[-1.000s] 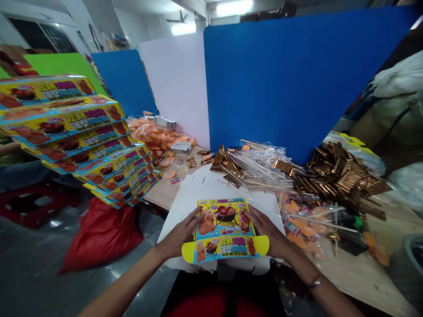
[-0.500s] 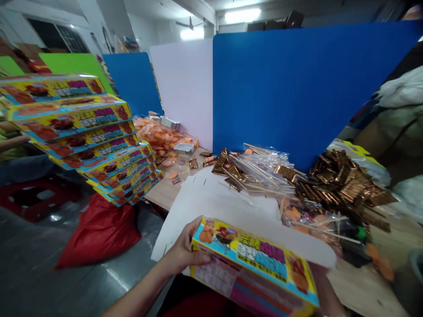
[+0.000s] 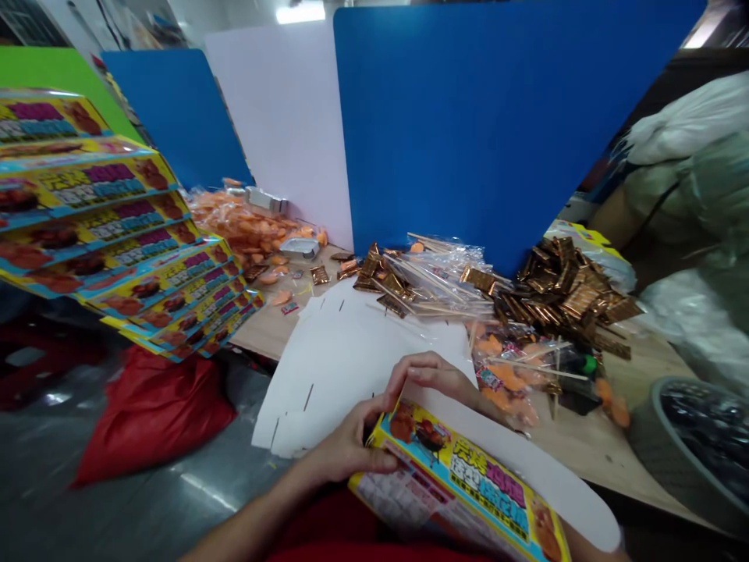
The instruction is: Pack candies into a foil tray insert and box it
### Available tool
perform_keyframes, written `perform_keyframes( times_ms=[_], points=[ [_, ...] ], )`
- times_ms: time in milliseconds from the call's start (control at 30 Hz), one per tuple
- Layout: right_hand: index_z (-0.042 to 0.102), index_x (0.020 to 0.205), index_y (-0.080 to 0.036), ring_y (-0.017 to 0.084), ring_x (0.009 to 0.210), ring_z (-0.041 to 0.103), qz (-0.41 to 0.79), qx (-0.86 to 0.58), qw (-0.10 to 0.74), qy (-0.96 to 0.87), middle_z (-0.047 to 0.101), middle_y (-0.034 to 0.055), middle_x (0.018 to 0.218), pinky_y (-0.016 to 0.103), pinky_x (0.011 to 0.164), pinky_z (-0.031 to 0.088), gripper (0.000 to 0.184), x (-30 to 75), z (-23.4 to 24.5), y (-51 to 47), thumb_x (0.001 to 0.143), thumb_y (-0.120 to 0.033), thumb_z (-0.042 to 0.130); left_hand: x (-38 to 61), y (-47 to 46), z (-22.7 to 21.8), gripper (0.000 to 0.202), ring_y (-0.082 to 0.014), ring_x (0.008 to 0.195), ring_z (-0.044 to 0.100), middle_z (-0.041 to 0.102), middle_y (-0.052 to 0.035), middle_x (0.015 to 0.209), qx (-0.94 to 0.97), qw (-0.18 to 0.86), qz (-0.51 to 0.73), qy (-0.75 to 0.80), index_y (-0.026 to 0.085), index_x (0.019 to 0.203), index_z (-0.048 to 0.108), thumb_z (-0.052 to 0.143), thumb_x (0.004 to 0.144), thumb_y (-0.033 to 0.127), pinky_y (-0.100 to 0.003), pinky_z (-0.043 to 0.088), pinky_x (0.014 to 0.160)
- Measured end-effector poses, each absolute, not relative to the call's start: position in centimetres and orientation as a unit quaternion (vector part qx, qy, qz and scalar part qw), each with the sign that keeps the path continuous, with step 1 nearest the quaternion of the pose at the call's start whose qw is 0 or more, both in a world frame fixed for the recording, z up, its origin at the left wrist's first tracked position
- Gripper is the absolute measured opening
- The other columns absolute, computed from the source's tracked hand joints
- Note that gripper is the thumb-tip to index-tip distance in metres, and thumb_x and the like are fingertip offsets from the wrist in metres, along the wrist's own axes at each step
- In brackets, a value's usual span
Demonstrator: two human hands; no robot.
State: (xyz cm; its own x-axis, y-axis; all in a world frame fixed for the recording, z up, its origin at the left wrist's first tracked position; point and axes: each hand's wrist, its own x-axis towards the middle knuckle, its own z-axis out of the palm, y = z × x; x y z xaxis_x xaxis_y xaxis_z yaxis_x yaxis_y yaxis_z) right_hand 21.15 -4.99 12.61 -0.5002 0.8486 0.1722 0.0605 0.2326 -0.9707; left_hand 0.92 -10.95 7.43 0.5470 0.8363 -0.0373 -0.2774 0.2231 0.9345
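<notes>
A printed yellow-and-blue cardboard box (image 3: 488, 488) lies tilted over my lap, its long white lid flap (image 3: 562, 476) raised on the far side. My left hand (image 3: 354, 449) is closed around the box's left end, thumb across the front edge. From behind the box my right hand (image 3: 436, 378) reaches over to that same left end; its bent fingers press at the corner there. The white flap hides part of my right forearm. Flat white cardboard sheets (image 3: 333, 351) with slits lie on the table just beyond the hands.
Printed boxes (image 3: 157, 273) are stacked at left, above a red sack (image 3: 157, 414). On the table are orange pieces (image 3: 246, 230), wooden sticks (image 3: 433, 277) in clear plastic and brown foil sachets (image 3: 570, 281). A grey tub (image 3: 644, 437) stands right; a blue partition (image 3: 468, 133) rises behind.
My right hand has come from behind the box's right side to its left end. The box has shifted slightly right and down in view. My left hand keeps hold, and the view has turned right and downward.
</notes>
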Motion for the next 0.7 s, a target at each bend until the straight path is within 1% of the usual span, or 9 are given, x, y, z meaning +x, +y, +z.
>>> perform_keyframes(
  times_ms=[67,233,300,367,433,500,567,633,700],
  points=[
    [0.070,0.096,-0.020,0.021,0.080,0.071,0.551,-0.323,0.360,-0.680,0.073,0.0038,0.084,0.034,0.068,0.057,0.040,20.4,13.6,-4.5,0.092,-0.055,0.052,1.0,-10.9,7.5,0.059,-0.0224,0.094,0.065,0.070,-0.0068,0.103,0.494,0.733,0.378,0.276,0.016,0.114,0.063,0.084,0.066,0.043,-0.031,0.050,0.085],
    [0.073,0.088,-0.022,0.017,0.071,0.068,0.694,-0.272,0.253,-0.617,0.073,0.0008,0.079,0.027,0.063,0.055,0.028,20.4,15.5,-3.9,0.086,-0.048,0.063,1.1,-10.6,7.9,0.060,-0.0216,0.096,0.064,0.070,-0.0075,0.106,0.497,0.738,0.371,0.266,0.015,0.118,0.063,0.084,0.066,0.039,-0.029,0.049,0.084],
    [0.074,0.086,-0.020,0.015,0.069,0.066,0.709,-0.255,0.246,-0.610,0.072,0.0015,0.078,0.025,0.063,0.053,0.026,20.5,15.3,-3.5,0.085,-0.045,0.065,1.2,-10.6,7.9,0.061,-0.0207,0.095,0.064,0.070,-0.0071,0.105,0.494,0.740,0.372,0.262,0.015,0.118,0.063,0.084,0.066,0.037,-0.027,0.048,0.084],
    [0.074,0.088,-0.019,0.014,0.070,0.065,0.720,-0.234,0.239,-0.608,0.073,0.0027,0.081,0.024,0.064,0.052,0.025,20.6,14.7,-2.8,0.085,-0.042,0.066,1.3,-10.7,7.7,0.063,-0.0201,0.095,0.065,0.070,-0.0069,0.105,0.491,0.742,0.376,0.258,0.015,0.121,0.062,0.084,0.067,0.036,-0.027,0.048,0.083],
    [0.074,0.096,-0.017,0.014,0.073,0.066,0.730,-0.193,0.219,-0.618,0.073,0.0039,0.086,0.024,0.067,0.053,0.026,20.6,14.1,-2.3,0.088,-0.039,0.062,1.3,-10.7,7.4,0.064,-0.0219,0.098,0.065,0.070,-0.0083,0.108,0.501,0.738,0.370,0.258,0.015,0.123,0.061,0.083,0.068,0.039,-0.028,0.049,0.084],
    [0.073,0.106,-0.015,0.016,0.085,0.068,0.694,-0.115,0.180,-0.687,0.073,0.0078,0.097,0.028,0.079,0.053,0.028,20.2,13.8,-2.1,0.092,-0.035,0.058,1.2,-10.6,7.3,0.065,-0.0260,0.107,0.063,0.069,-0.0111,0.114,0.526,0.720,0.363,0.269,0.015,0.125,0.061,0.081,0.069,0.041,-0.031,0.050,0.086],
    [0.073,0.110,-0.013,0.021,0.109,0.063,0.582,-0.045,0.150,-0.798,0.070,0.0138,0.114,0.036,0.097,0.048,0.030,19.4,14.2,-2.4,0.095,-0.031,0.053,1.0,-10.4,7.5,0.067,-0.0298,0.119,0.057,0.064,-0.0131,0.126,0.565,0.680,0.353,0.307,0.017,0.128,0.061,0.081,0.068,0.041,-0.038,0.049,0.096],
    [0.071,0.116,-0.014,0.029,0.135,0.045,0.442,-0.034,0.117,-0.888,0.061,0.0174,0.133,0.049,0.112,0.033,0.031,18.6,14.9,-2.9,0.097,-0.028,0.051,0.7,-10.2,8.1,0.072,-0.0325,0.128,0.051,0.060,-0.0119,0.134,0.602,0.630,0.335,0.358,0.020,0.129,0.060,0.083,0.063,0.038,-0.048,0.040,0.109],
    [0.066,0.124,-0.018,0.033,0.145,0.029,0.372,-0.068,0.108,-0.919,0.051,0.0164,0.145,0.059,0.116,0.019,0.034,18.4,15.7,-2.9,0.097,-0.029,0.050,0.3,-10.0,8.8,0.070,-0.0341,0.131,0.048,0.063,-0.0094,0.130,0.604,0.612,0.314,0.401,0.021,0.128,0.062,0.083,0.063,0.037,-0.052,0.033,0.114]
  ],
)
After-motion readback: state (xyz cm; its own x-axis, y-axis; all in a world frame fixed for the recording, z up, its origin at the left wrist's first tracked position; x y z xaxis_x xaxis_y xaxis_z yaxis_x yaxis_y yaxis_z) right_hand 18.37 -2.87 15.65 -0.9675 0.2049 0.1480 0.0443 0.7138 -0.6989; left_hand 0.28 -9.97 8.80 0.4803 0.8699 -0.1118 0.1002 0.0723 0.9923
